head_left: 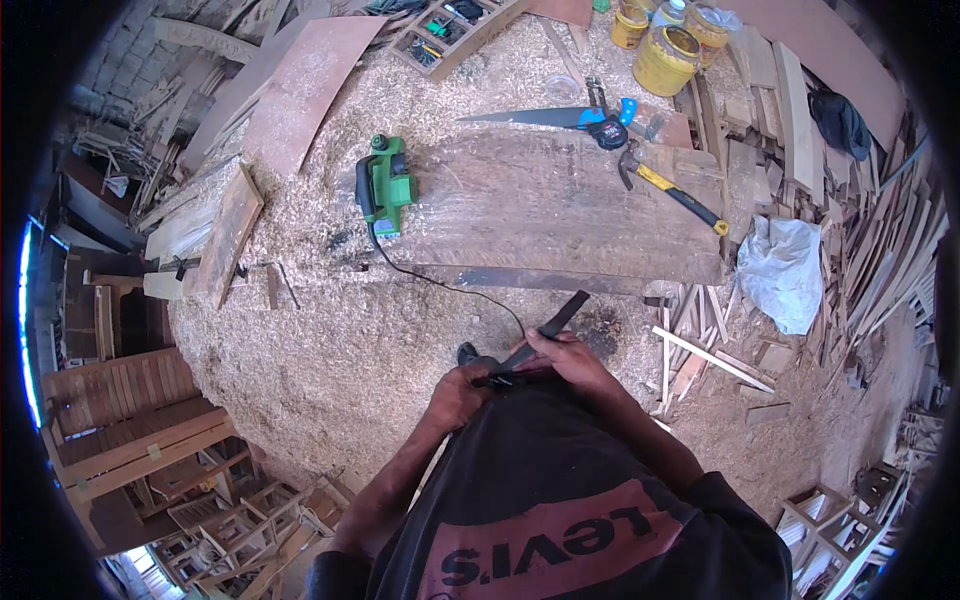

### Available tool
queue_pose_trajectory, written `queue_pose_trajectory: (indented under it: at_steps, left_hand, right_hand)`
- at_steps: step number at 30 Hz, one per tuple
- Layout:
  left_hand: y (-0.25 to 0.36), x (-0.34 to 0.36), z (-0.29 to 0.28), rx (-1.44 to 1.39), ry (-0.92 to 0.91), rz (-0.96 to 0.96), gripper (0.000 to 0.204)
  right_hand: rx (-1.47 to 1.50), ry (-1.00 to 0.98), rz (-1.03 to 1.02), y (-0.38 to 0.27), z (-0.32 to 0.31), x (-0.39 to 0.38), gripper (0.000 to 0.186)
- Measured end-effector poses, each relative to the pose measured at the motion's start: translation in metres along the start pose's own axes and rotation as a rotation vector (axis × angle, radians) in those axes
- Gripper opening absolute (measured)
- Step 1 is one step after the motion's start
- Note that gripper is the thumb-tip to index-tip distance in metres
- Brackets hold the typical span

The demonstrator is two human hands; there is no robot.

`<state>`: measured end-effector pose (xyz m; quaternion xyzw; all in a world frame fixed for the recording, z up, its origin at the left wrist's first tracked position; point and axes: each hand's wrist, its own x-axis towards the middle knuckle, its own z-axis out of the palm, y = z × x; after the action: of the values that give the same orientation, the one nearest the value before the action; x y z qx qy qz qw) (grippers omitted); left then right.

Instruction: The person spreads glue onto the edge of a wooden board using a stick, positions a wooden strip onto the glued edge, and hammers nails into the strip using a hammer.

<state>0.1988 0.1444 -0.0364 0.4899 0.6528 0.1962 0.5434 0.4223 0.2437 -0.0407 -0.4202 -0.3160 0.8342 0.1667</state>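
Floor (330, 350): thick wood shavings across most of it, lumber offcuts piled right. Low wooden bench (560, 215) ahead of the person: bare wood top, shavings around it, long edge facing the person. Slatted wooden seat (120, 400) far left, unfinished-looking frames below it. Plywood sheet (310, 95) lies upper left. White plastic sack (782, 270) sits just right of the bench.

Torso: dark shirt (560, 450) with a reddish printed patch, seen from above. Forearms come up from the lower edge and converge at the hem.

Mid-size: compartmented wooden tray (481, 40) at top with small tools in it; yellow bucket (667, 62) upper right, open top. On the bench: blue-handled saw (530, 117) along the far edge, green power planer (385, 190) at left end, hammer (680, 197) with yellow-black handle at right end. Planer's cord runs toward the hands.

Right hand (565, 355): grip closed on a dark flat strap (566, 313), belt-like. Strap runs diagonally through that grip, free end poking out beyond the fingers, away from the body; lower end at the waist. Left hand (462, 397): low at the hem, fingers bent beside the strap's lower end; cannot tell if clenched on it.

Smallest: black tape measure (607, 133) by the saw handle.
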Motion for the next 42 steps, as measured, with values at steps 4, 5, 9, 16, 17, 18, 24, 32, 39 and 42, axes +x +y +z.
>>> queue_pose_trajectory:
  at_steps: [4, 5, 9, 16, 17, 18, 24, 32, 39, 42]
  left_hand:
    - [-0.011, -0.009, -0.019, -0.437, -0.255, -0.181, 0.014]
    - [-0.012, -0.009, -0.019, -0.615, -0.281, -0.205, 0.013]
    - [-0.017, -0.019, -0.027, -0.886, -0.361, -0.197, 0.012]
    - [-0.003, -0.024, -0.014, -0.740, -0.108, -0.260, 0.009]
    - [0.005, -0.024, -0.014, -0.674, -0.063, -0.267, 0.009]
    - [0.008, -0.023, -0.014, -0.608, -0.018, -0.271, 0.011]
    - [-0.011, -0.023, -0.020, -0.513, 0.113, -0.132, 0.013]
    - [-0.013, -0.043, -0.040, -0.400, 0.248, 0.085, 0.013]
    - [-0.050, -0.045, -0.075, -0.288, 0.000, 0.064, 0.011]
    - [-0.038, -0.053, -0.102, -0.163, -0.062, 0.102, 0.009]
  right_hand:
    - [0.097, 0.037, 0.097, -0.011, 0.001, -0.019, 0.038]
    - [0.117, 0.034, 0.056, -0.007, -0.002, -0.021, 0.037]
    - [0.055, 0.028, -0.038, -0.013, -0.005, -0.051, 0.031]
    - [-0.521, -0.171, -0.347, -0.012, -0.030, -0.096, 0.020]
    - [-0.520, -0.152, -0.348, -0.010, -0.029, -0.097, 0.020]
    - [-0.631, -0.120, -0.352, -0.008, -0.028, -0.098, 0.019]
    - [-1.040, -0.009, -0.350, -0.007, 0.005, -0.086, 0.022]
    - [-1.279, -0.011, -0.409, 0.018, 0.042, -0.048, 0.028]
    - [-1.419, 0.272, -0.302, 0.022, 0.080, -0.015, 0.022]
    - [-1.477, 0.336, -0.341, 0.024, 0.097, -0.008, 0.021]
